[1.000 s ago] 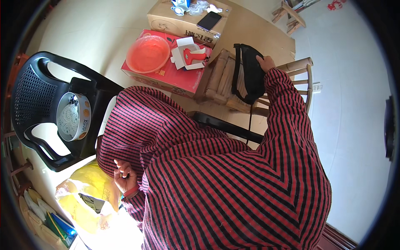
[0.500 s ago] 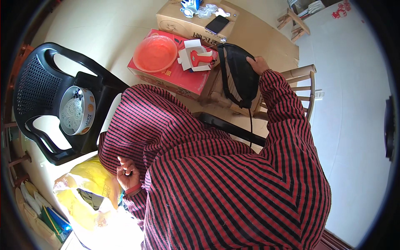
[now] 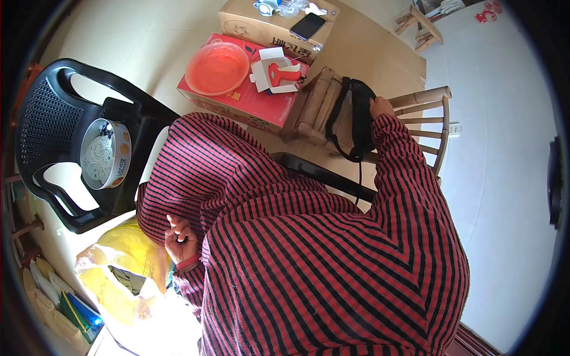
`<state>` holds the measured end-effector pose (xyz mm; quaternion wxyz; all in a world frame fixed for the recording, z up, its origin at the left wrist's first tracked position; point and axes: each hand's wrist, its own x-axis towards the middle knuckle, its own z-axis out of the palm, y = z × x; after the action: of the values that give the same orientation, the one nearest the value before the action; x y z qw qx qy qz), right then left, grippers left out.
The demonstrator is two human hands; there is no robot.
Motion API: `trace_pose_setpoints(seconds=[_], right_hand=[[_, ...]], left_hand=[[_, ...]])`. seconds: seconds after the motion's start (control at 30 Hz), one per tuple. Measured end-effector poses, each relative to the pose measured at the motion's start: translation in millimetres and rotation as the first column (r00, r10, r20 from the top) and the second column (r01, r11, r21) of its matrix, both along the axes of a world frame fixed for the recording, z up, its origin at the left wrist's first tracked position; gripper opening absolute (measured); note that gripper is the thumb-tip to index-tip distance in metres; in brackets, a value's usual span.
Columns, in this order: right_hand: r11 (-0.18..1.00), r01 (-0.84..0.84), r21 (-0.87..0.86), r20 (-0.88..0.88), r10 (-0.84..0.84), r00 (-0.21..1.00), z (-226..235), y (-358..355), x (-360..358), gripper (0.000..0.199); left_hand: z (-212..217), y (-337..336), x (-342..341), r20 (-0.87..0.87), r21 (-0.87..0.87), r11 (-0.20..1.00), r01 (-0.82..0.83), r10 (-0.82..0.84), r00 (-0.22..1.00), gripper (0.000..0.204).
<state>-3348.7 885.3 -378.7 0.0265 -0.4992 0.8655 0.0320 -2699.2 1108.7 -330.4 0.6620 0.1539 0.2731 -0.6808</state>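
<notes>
A black plastic chair [image 3: 50, 121] stands beyond the left hand [image 3: 181, 240], off to its left, with a round tin [image 3: 122, 157] on its seat. Nearer, just left of that hand, a yellow plastic bag [image 3: 133, 246] gapes open in bright light. The left hand itself hovers by the striped sleeve, its fingers half curled and a red band [image 3: 189, 263] at the wrist; I can't tell whether anything sits in its palm.

Well ahead of it, a pink basin [image 3: 217, 70] rests on a red box [image 3: 261, 113], beside an open white carton [image 3: 273, 56] with a red device [image 3: 285, 75] in it. Behind that, a phone [image 3: 307, 26] lies on a brown cardboard box [image 3: 249, 28].

Just left of the right hand [image 3: 380, 107] hangs a black pouch [image 3: 361, 118], its upper edge gripped between thumb and fingers, a thin cord [image 3: 360, 178] trailing below. A bamboo chair [image 3: 320, 104] stands under it; whether they touch, I can't tell. Farther off, ahead and right of the hand, is a wooden stool [image 3: 420, 26].
</notes>
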Motion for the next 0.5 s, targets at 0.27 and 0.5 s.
trace_pose_setpoints(seconds=[0.27, 0.5], right_hand=[[0.992, 0.125, 0.004, -0.033, -0.124, 0.992, -27, 31, -31, 0.036], [0.988, 0.148, 0.031, -0.071, -0.146, 0.987, -40, 38, -21, 0.035]], left_hand=[[-5, 0, -2, -0.018, 0.018, 1.000, 0.016, -0.016, 1.000, 0.041], [-4, 3, -3, -0.011, 0.025, 1.000, 0.012, -0.012, 1.000, 0.040]])
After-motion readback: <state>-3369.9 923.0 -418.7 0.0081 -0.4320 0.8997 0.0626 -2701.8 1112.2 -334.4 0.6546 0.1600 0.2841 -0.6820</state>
